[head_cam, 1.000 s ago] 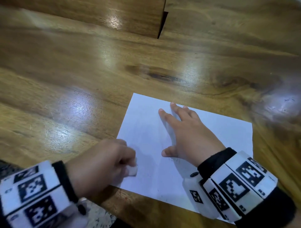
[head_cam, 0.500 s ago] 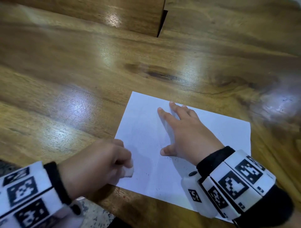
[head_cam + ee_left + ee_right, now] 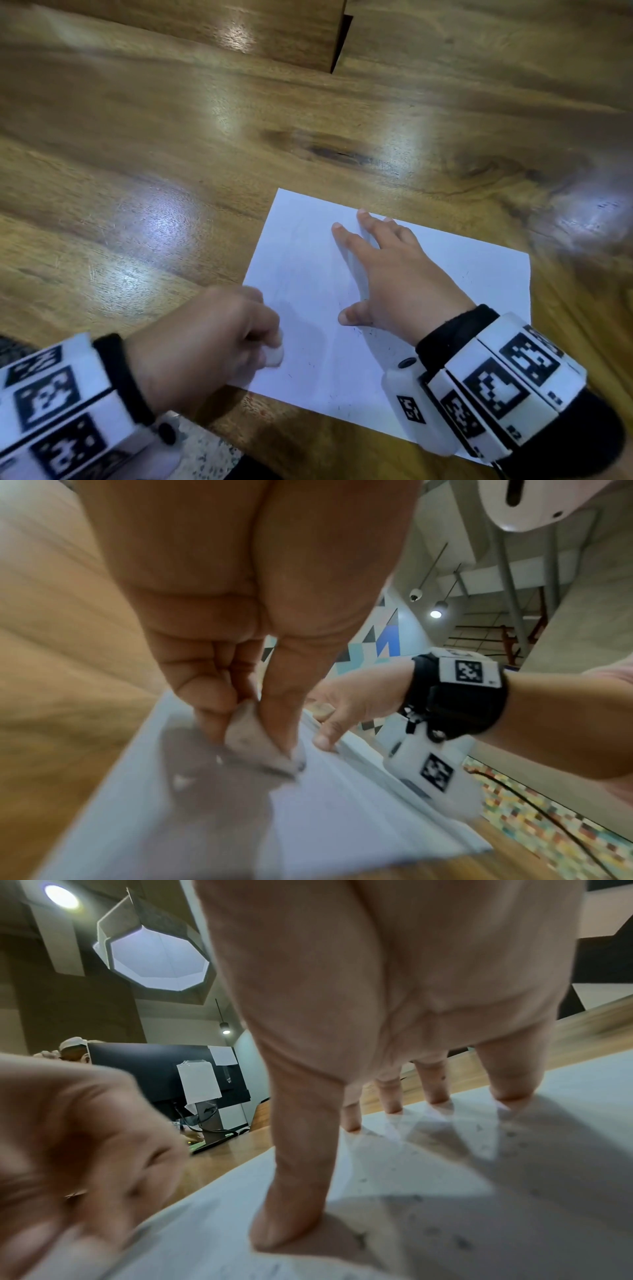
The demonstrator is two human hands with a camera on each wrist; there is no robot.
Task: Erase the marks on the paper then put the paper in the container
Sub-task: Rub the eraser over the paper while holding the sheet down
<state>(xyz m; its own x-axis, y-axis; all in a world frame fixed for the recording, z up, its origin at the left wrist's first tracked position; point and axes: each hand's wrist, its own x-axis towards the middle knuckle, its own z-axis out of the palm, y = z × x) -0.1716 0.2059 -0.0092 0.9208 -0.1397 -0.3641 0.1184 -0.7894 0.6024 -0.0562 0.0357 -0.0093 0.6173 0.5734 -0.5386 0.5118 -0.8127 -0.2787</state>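
Left hand [image 3: 219, 339] pinches a white eraser [image 3: 275, 356] on the paper [image 3: 308, 274]; right hand [image 3: 397, 281] presses it flat, fingers spread.

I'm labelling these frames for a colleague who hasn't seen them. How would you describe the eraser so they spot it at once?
On the wooden table lies a white paper. At its near-left corner the left hand pinches a small whitish eraser against the sheet. It is the only loose lump there; the right hand lies flat, holding nothing.
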